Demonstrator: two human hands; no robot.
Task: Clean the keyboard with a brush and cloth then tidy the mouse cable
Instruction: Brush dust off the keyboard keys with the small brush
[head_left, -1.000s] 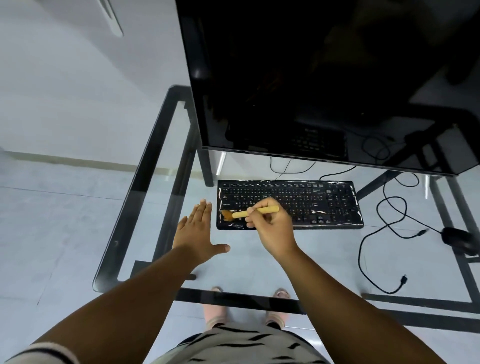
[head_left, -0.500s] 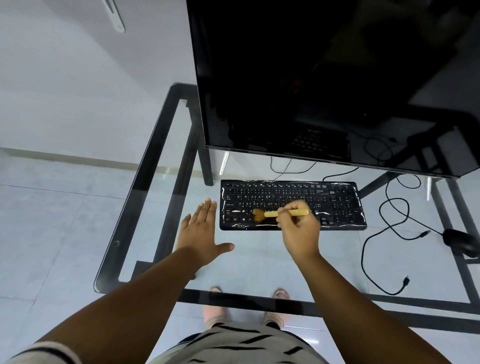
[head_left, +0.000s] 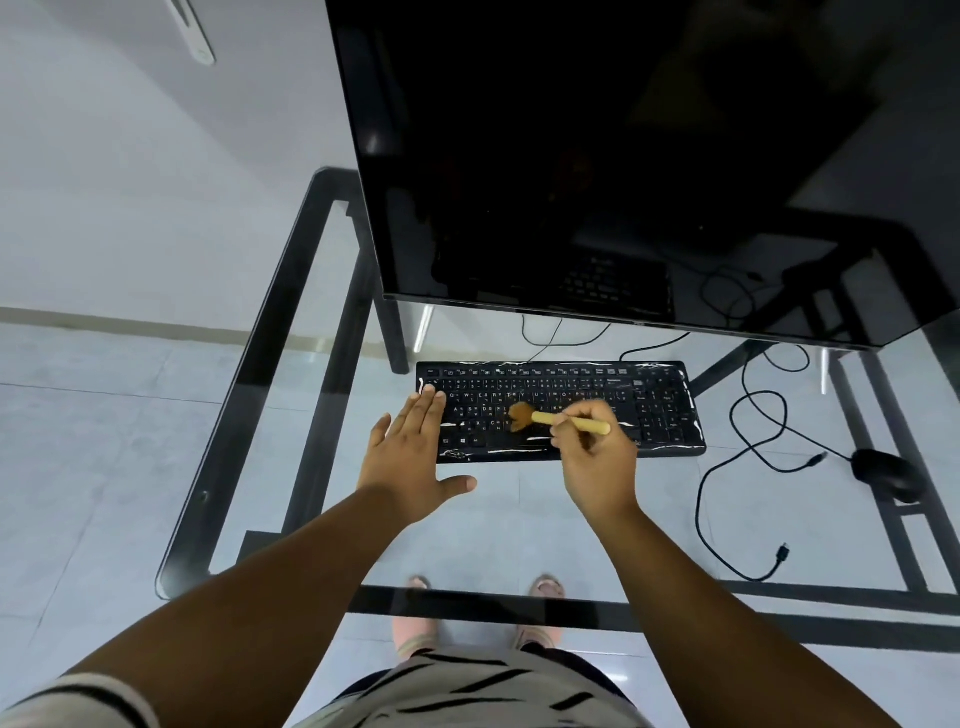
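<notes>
Right hand (head_left: 597, 457) pinches the pale wooden handle of a small brown-bristled brush (head_left: 550, 418), fingers curled round it near the tail end; bristle tuft sits on the middle rows of the flat black plastic keyboard (head_left: 654, 410), left of centre. Left hand (head_left: 410, 457) lies flat with straight fingers, fingertips resting on the keyboard's left edge keys, thumb spread out toward the near side, apparently steadying it. The keyboard lies on the clear glass tabletop (head_left: 519, 519) with black metal frame, just below the bottom edge of a large black monitor (head_left: 623, 156). Handling guess: brush is light, bristles soft and splaying, stiff stick handle, so a fingertip pinch mid-handle is enough; keyboard looks light and likely to slide on smooth glass, so holding down one end makes sense; keys are small and could catch, so light strokes. A black mouse (head_left: 888, 473) sits well apart at the right edge, its thin black cable (head_left: 727, 467) trailing in loose loops across the glass with a free plug end near the front; it looks limp and easily tangled, best gathered by the cord near the mouse and coiled. No cloth visible. No containers in view. Brushing step underway; wiping and cable tidying not yet done.
</notes>
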